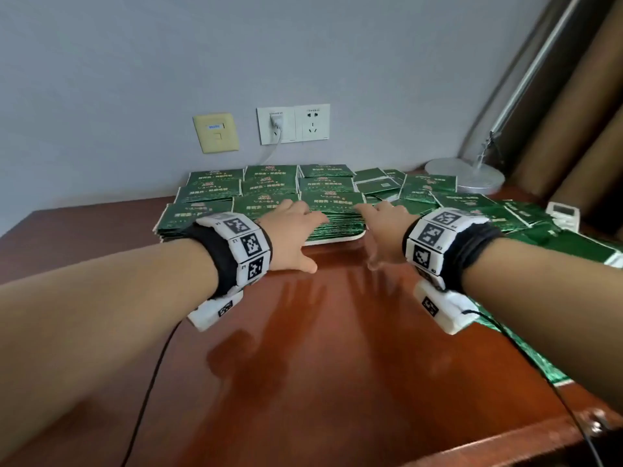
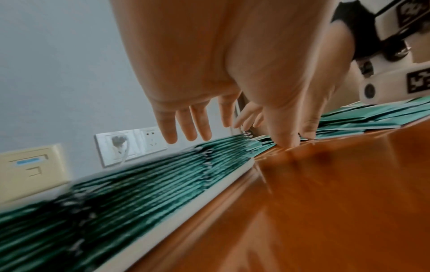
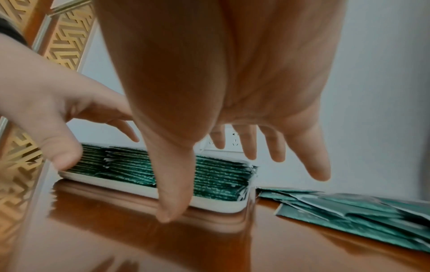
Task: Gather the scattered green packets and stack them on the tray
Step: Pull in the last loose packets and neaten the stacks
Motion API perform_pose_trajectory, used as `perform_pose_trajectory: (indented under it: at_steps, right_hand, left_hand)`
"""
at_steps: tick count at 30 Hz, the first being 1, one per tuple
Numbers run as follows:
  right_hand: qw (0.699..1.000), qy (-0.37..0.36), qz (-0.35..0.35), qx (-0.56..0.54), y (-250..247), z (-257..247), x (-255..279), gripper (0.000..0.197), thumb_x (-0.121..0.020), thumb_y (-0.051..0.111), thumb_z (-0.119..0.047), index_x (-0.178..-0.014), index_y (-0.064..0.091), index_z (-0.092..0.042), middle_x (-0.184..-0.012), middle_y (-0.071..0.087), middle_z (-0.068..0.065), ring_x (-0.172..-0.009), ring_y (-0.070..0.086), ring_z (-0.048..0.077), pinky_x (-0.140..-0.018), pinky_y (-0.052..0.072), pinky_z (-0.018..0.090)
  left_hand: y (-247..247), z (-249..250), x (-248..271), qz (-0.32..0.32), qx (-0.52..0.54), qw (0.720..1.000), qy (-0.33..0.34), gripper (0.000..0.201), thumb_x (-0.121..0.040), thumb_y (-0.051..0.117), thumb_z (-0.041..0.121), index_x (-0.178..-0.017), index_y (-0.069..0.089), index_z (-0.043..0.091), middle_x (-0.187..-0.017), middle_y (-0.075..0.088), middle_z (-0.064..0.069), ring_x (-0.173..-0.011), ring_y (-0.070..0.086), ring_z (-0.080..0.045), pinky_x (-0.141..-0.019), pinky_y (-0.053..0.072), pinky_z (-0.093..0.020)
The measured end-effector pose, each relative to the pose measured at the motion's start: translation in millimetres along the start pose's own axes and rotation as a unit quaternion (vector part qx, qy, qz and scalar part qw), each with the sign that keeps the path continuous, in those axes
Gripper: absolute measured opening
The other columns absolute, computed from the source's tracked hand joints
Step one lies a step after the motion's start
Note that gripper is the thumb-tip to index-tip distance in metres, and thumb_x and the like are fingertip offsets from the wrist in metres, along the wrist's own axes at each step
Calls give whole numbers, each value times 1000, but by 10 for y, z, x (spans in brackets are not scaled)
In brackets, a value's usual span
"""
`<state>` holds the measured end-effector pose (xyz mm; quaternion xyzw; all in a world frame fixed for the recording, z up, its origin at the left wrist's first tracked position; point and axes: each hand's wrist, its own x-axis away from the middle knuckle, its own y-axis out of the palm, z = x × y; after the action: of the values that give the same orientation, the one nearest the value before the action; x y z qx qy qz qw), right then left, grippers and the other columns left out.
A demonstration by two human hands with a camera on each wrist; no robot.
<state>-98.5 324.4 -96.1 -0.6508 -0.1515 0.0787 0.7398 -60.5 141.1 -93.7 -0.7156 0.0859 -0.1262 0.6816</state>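
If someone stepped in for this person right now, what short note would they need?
Left hand: open, fingers spread over the near stack, holding nothing.
Right hand: open, empty, poised at the stack's right end; contact cannot be told.
White tray: on the wooden table, already filled with rows of stacked green packets.
Left to do: loose green packets lie scattered on the table right of the tray; gather them and stack them on the tray.

Home room: wooden desk (image 1: pixel 320 348), wall sockets (image 1: pixel 293 124), curtains (image 1: pixel 573 112).
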Motion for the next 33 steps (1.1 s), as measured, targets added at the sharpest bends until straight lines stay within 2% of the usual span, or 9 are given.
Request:
perform_pose_trajectory:
  at_steps: [2, 6, 8, 10, 13, 16, 19, 26, 33]
  right_hand:
    - [1000, 9, -9, 14, 74, 47, 169, 113, -63, 85, -40, -149, 15, -20, -139, 39, 12, -124, 43, 36, -96, 44, 45]
    - [998, 31, -47, 40, 148, 247, 489, 104, -74, 78, -38, -150, 11, -15, -140, 39, 11, -128, 41, 32, -101, 41, 41]
    - [995, 61, -60, 44, 162, 406, 629, 99, -71, 79, -43, -148, 21, -19, -138, 42, 10, -126, 44, 31, -100, 42, 42]
    - [994, 78, -70, 45, 171, 589, 761, 90, -70, 78, -44, -143, 33, -17, -132, 50, 9, -119, 51, 29, -96, 46, 38]
    - [990, 91, -94, 55, 181, 855, 947, 71, -79, 72, -41, -137, 43, -14, -128, 56, 7, -115, 55, 26, -93, 48, 33]
    - [990, 86, -97, 61, 241, 1046, 1068, 65, -87, 66, -36, -143, 41, -15, -138, 50, 4, -124, 49, 22, -98, 41, 28]
    - [991, 79, -92, 52, 314, 1139, 1134, 72, -86, 67, -32, -148, 32, -20, -145, 43, 1, -130, 44, 20, -101, 38, 27]
    - [995, 39, -81, 31, 396, 1219, 1051, 74, -82, 70, -29, -147, 35, -19, -145, 42, 0, -130, 43, 19, -102, 40, 30]
    - [997, -50, -52, 1, 341, 905, 938, 58, -82, 68, -23, -137, 49, -18, -133, 54, 1, -118, 51, 20, -97, 44, 31]
  left_hand:
    - [63, 168, 55, -17, -3, 999, 31, 80, -80, 67, 47, -146, 29, 25, -131, 40, -5, -122, 32, -23, -100, 40, -43]
    - [157, 498, 71, -59, -9, 995, 85, 72, -84, 64, 44, -145, 31, 25, -136, 38, -3, -128, 31, -23, -102, 39, -44]
    - [184, 690, 35, -74, -24, 990, 114, 70, -86, 61, 44, -146, 31, 24, -141, 36, -2, -132, 31, -24, -105, 38, -43]
    - [211, 899, -31, -77, -30, 986, 143, 69, -88, 59, 43, -147, 31, 23, -144, 36, -3, -132, 32, -25, -105, 38, -43]
    - [234, 1211, -132, -89, -34, 979, 182, 67, -91, 55, 38, -149, 28, 22, -150, 31, -1, -134, 31, -27, -107, 36, -43]
    - [237, 1486, -203, -97, -39, 969, 223, 65, -93, 52, 35, -151, 24, 25, -154, 25, 1, -135, 30, -29, -110, 33, -41]
    - [280, 1683, -254, -100, -49, 961, 253, 64, -95, 48, 36, -152, 19, 30, -157, 20, 3, -131, 33, -29, -105, 36, -37]
    - [280, 1723, -300, -120, -112, 946, 278, 58, -98, 38, 42, -151, 15, 37, -159, 16, 12, -130, 30, -25, -101, 41, -45]
    - [245, 1448, -147, -137, -154, 944, 256, 59, -97, 37, 45, -151, 16, 37, -157, 21, 13, -131, 29, -22, -101, 40, -44]
